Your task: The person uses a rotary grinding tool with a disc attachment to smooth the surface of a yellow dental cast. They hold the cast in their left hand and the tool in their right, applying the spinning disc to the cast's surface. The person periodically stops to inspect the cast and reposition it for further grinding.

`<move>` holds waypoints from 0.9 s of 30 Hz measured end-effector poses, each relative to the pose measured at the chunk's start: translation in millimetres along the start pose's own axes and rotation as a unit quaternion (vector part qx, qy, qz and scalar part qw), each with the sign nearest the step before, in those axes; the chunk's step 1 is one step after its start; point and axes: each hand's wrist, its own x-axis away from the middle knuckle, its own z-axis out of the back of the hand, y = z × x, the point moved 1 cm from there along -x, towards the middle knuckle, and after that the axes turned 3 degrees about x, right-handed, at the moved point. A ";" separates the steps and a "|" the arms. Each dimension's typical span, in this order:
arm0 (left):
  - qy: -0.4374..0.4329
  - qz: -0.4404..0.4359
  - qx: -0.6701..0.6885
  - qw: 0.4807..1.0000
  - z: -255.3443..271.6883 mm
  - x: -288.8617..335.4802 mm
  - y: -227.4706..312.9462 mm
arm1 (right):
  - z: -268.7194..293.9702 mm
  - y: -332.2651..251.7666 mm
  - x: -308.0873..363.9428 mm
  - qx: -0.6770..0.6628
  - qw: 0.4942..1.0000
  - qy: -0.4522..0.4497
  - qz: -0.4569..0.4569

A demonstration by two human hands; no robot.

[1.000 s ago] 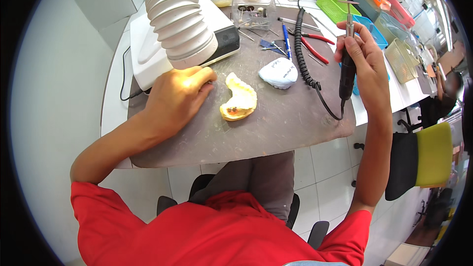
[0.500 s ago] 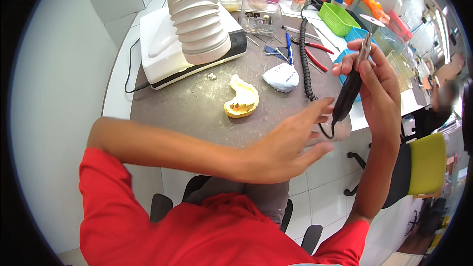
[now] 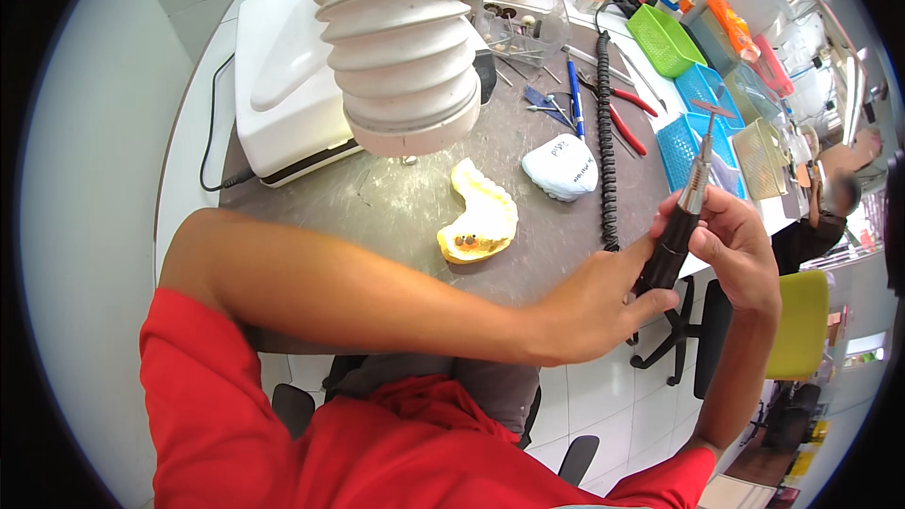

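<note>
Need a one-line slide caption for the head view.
Both hands, left hand and right hand, grip a black rotary handpiece beside a grey bench holding a yellow dental cast.

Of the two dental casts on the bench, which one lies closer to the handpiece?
The white cast, next to the coiled black cable, lies closer to the handpiece that both hands hold. The yellow cast sits further left, below the white ribbed hose.

Black-and-silver rotary handpiece (image 3: 677,231), disc-tipped, tilted nearly upright off the desk edge, coiled black cord (image 3: 604,132) trailing behind.
</note>
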 end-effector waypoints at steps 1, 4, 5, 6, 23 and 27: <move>0.013 0.002 -0.001 1.000 -0.9 1.3 3.3 | -1.3 -2.0 0.7 0.018 1.000 0.023 -0.004; 0.054 -0.044 0.005 0.998 0.4 3.0 4.7 | -10.6 -5.4 -0.6 0.118 0.986 0.108 0.035; 0.053 -0.030 -0.005 0.998 0.5 1.7 5.8 | -11.5 -3.3 -1.1 0.117 0.985 0.123 0.027; 0.053 -0.016 -0.014 0.998 0.9 0.5 6.6 | -11.5 -1.3 -2.4 0.117 0.984 0.137 0.018; 0.031 0.060 -0.021 0.997 1.1 -2.9 5.6 | 11.9 -16.2 -120.4 0.066 0.945 0.283 0.147; 0.039 0.019 -0.052 0.998 0.2 1.9 2.3 | 23.3 10.9 -166.8 0.407 0.848 0.264 0.214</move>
